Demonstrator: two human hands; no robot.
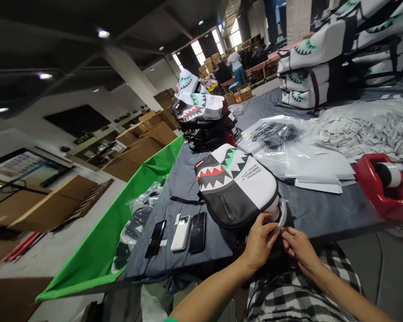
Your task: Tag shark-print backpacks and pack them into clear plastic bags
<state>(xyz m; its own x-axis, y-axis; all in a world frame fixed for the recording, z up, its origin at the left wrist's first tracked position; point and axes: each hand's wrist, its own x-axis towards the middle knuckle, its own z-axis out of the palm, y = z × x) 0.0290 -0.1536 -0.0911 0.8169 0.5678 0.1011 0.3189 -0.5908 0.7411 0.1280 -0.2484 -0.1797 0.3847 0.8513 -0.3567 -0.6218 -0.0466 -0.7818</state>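
A black and white backpack (255, 179) with a printed shark-tooth mouth in red and green lies at the near edge of the grey-covered table. At its near right corner a pale looped strip (283, 214) curves up. My left hand (261, 239) pinches the strip's lower part against the bag's edge. Close beside it, my right hand (297, 246) has its fingers closed at the strip's lower end; what exactly sits between those fingertips is too small to make out.
Left of the bag lie a white power bank (181, 233) and two dark phones (197, 232) (156, 238). Stacked backpacks (201, 109) stand behind. At right are a red tape dispenser (386, 188), white sheets (319, 167) and a bag of small packets (372, 127). A green-sided bin (97, 255) borders the table.
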